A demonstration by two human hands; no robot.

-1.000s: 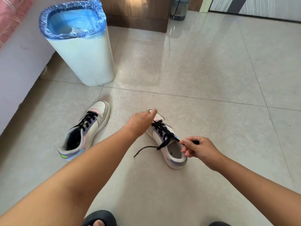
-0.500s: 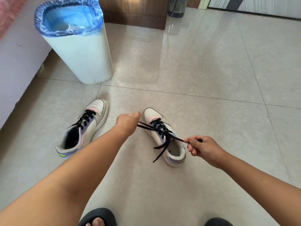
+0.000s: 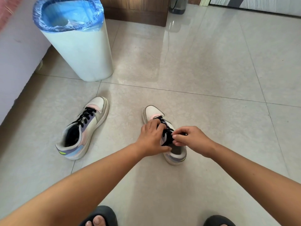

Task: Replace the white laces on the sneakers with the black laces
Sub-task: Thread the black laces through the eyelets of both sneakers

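floor [image 3: 203,66]: glossy beige tiles, thin grout lines, glare patch | white bin [image 3: 84,51], blue liner, far left | wood cabinet base [image 3: 135,12] at back | pale wall [image 3: 14,51] left

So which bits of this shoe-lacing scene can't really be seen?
Head view, the only one:
- Black lace ends on the right sneaker: covered by the left hand and right hand, so knot or loose cannot be told.
- Left sneaker lace ends: tucked away or too small.
- Bin contents: hidden by the blue liner.
- Sandals: cut off by the bottom edge.
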